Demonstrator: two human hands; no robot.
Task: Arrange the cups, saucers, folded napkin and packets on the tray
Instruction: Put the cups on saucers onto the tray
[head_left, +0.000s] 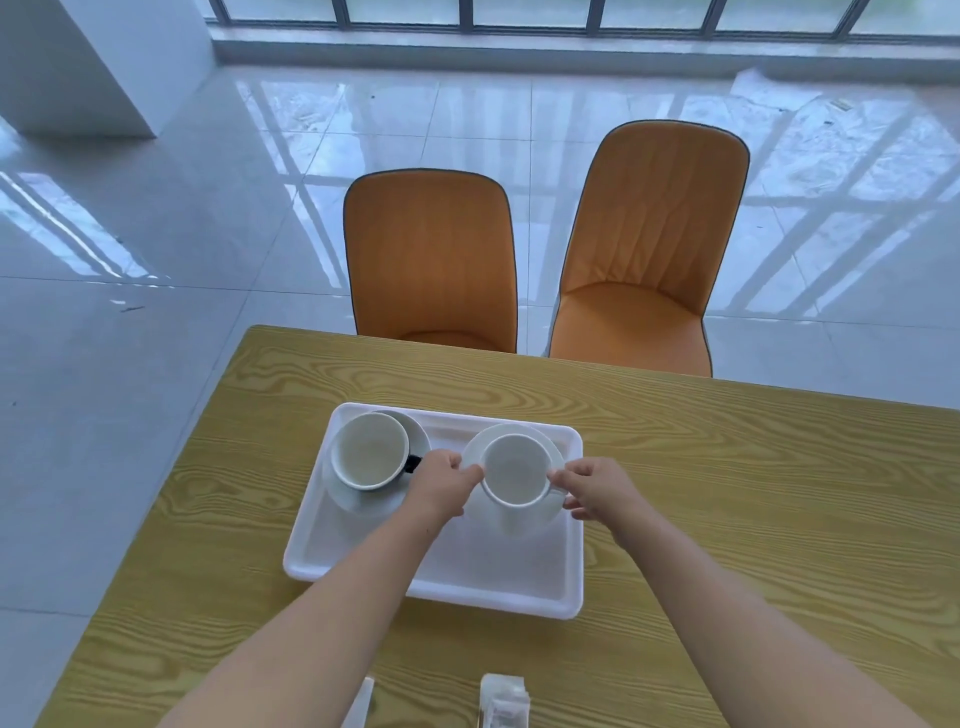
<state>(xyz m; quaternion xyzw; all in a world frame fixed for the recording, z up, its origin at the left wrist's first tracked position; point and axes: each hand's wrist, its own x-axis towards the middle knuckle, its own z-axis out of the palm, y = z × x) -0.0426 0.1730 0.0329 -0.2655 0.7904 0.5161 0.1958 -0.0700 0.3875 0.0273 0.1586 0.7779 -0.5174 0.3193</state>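
A white tray (441, 582) lies on the wooden table. At its far left a cup with a dark outside (370, 449) stands on a grey saucer (363, 499). At its far right a white cup (514, 470) sits on a white saucer (524, 514). My left hand (444, 480) pinches the left side of the white cup. My right hand (592, 491) pinches this cup's handle side at the saucer's right rim. Clear packets (504, 699) lie near the table's front edge. A white folded item (363, 701), probably the napkin, shows at the bottom.
The wooden table (727, 493) ends at the left, close to the tray. Two orange chairs (431, 260) (649, 249) stand at the far side. Shiny tiled floor and windows lie beyond.
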